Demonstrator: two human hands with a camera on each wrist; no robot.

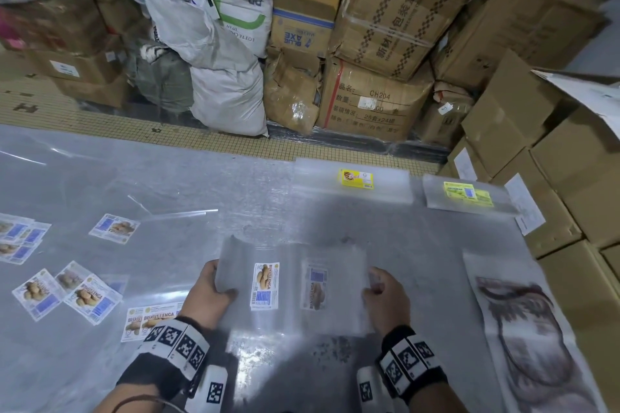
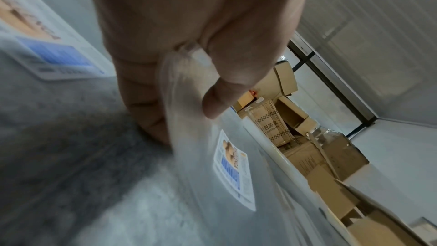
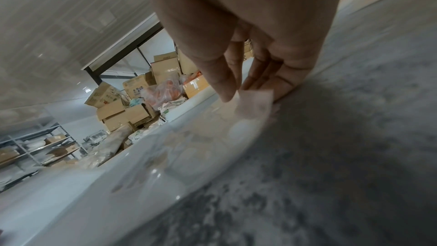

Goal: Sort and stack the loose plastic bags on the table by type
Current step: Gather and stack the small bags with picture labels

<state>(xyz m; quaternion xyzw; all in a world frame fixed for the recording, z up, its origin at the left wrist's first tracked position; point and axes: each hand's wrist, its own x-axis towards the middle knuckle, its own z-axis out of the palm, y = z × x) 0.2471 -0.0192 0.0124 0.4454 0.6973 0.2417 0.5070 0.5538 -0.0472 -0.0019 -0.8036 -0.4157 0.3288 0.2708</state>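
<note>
Grey table (image 1: 285,211), clear bag (image 1: 292,285) pinched between left hand (image 1: 209,295), apparently right hand (image 1: 385,298)

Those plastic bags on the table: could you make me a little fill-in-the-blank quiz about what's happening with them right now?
1. The clear bags held between the left hand and the right hand carry labels reading BISKUT ____.
2. The bags are held by ____ hands.
3. The two stacks at the table's far edge, one beside the other, have ____ labels.
4. Behind the table stand white sacks and stacked cardboard ____.

Missing words: LENGA; both; yellow; boxes
</note>
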